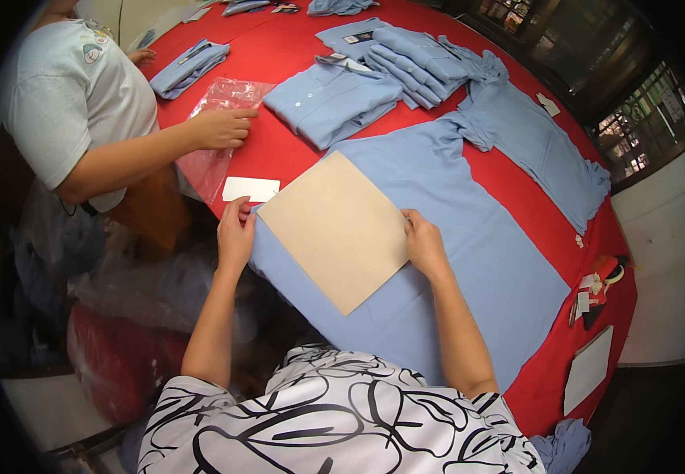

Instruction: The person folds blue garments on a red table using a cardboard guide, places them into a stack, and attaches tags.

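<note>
A blue shirt (485, 261) lies spread flat on the red-covered table before me. On top of it rests a square beige cardboard sheet (334, 233), turned with one corner toward me. My right hand (427, 246) pinches the right corner of this sheet. At the opposite corner, my left hand (236, 235) is closed on the shirt's left edge, just beside the cardboard. A white tag (250, 189) lies right above my left fingertips. The shirt's part under the cardboard is hidden.
A co-worker's hand (224, 128) reaches over a clear plastic bag (214, 162) at the left. Folded blue shirts (331, 99) are stacked at the back. Another blue shirt (536, 138) lies at the far right. A tape roll (614, 274) and a white pad (587, 371) sit near the right edge.
</note>
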The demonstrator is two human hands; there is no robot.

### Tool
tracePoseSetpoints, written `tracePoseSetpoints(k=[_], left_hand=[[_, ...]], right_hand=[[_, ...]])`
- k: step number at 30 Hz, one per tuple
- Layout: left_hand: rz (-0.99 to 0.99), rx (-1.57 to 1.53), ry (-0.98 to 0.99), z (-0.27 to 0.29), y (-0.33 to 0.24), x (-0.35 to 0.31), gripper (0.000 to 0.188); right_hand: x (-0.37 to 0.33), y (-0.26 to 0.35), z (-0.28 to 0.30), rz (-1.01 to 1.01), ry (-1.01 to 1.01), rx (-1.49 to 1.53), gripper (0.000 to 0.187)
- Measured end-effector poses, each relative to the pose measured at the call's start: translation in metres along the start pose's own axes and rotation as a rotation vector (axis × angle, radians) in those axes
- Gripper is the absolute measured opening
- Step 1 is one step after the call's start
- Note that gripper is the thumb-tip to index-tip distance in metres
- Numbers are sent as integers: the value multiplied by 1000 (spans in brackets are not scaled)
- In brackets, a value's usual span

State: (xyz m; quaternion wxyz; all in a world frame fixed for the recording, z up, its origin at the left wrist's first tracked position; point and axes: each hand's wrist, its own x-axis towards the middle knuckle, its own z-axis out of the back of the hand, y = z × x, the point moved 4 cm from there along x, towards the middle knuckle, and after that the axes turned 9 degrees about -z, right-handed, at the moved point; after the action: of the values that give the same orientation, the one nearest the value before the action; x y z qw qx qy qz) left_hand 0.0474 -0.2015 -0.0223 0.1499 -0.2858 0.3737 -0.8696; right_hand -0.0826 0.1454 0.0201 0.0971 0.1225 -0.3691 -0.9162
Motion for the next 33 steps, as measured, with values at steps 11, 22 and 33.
tracePoseSetpoints(k=[11,22,33], left_hand=[[86,-58,-72,0,2,4,30],[-429,293,129,-67,-93,-18,37],[-383,317,196,-78,-86,-22,43]], right_hand=[[6,14,0,107,-81,-138,29],[4,10,0,133,-89,-48,28],[20,5,3,-81,-4,-62,33]])
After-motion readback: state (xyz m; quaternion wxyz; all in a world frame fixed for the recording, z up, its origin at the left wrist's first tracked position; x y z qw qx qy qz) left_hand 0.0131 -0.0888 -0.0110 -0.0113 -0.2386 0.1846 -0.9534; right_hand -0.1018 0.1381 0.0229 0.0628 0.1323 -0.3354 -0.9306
